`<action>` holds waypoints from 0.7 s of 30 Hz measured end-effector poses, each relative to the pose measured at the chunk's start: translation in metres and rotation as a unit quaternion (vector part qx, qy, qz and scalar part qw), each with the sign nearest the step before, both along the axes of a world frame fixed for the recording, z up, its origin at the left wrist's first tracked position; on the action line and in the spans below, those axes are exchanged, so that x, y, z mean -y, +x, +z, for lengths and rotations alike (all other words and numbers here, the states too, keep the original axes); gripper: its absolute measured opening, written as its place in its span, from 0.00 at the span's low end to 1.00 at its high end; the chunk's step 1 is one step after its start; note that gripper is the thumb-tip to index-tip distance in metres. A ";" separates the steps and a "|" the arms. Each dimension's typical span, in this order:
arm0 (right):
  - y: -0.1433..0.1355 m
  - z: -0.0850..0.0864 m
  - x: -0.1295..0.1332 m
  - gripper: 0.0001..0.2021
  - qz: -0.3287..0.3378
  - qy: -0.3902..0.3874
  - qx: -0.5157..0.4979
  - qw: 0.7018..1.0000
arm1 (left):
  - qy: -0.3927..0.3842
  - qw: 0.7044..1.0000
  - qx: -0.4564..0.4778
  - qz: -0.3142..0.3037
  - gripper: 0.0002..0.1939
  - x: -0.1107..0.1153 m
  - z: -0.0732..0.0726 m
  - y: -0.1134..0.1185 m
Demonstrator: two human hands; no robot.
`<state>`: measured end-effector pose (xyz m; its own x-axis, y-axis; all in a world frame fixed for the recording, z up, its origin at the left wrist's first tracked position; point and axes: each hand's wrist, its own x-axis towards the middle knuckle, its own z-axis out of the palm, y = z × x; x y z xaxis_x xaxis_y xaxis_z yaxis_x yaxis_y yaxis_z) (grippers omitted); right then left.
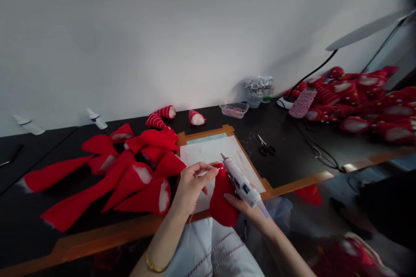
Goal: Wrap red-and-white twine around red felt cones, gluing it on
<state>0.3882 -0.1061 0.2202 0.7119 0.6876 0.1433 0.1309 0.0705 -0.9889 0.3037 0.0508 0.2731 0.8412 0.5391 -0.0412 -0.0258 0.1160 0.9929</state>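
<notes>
A stuffed red felt cone [224, 201] is held upright above the front edge of the work mat, its narrow end up. My left hand [196, 179] is closed in a pinch at that tip, on a thin red-and-white twine. The twine hangs below my hand and runs across my lap. My right hand [243, 207] is closed round a white hot glue gun [242, 181], its handle mostly hidden, with the thumb pressed against the cone's side. The gun's nozzle points up and left, close to the tip; whether it touches cannot be told.
Several stuffed red cones [130, 173] lie piled left of the white work sheet [201, 152]. Scissors [266, 146] rest to the right. Farther back are a plastic tray [234, 110], a twine spool [302, 103] and a lamp [364, 32]. Decorated red pieces [357, 99] crowd the right.
</notes>
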 end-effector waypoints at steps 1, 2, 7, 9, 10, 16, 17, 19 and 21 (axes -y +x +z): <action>0.000 0.001 0.000 0.26 0.002 -0.001 -0.004 1.000 | -0.003 1.000 0.002 0.005 0.15 0.001 -0.002 0.001; 0.000 0.002 0.000 0.27 0.004 0.000 -0.007 1.000 | -0.007 1.000 0.003 0.011 0.15 0.002 -0.003 0.002; -0.001 0.003 0.001 0.28 0.005 0.004 -0.018 1.000 | -0.041 0.999 0.004 0.025 0.16 0.007 -0.006 0.006; -0.002 0.002 0.001 0.28 0.005 0.000 -0.031 1.000 | -0.038 0.999 0.005 0.034 0.17 0.009 -0.009 0.008; -0.002 0.001 0.002 0.27 0.004 -0.004 -0.035 0.999 | -0.033 0.999 0.008 0.040 0.18 0.010 -0.011 0.008; 0.000 -0.004 -0.002 0.23 0.003 -0.004 -0.041 0.999 | 0.005 0.997 0.024 0.066 0.17 0.014 -0.025 0.013; 0.001 -0.004 -0.002 0.23 0.002 0.003 -0.040 0.999 | 0.006 0.997 0.023 0.070 0.17 0.015 -0.026 0.013; 0.002 -0.005 0.002 0.21 -0.018 0.012 -0.033 0.999 | 0.001 0.997 0.024 0.080 0.17 0.016 -0.027 0.013; 0.003 -0.006 0.010 0.18 -0.064 0.005 -0.025 0.998 | -0.006 0.995 0.028 0.093 0.18 0.016 -0.026 0.014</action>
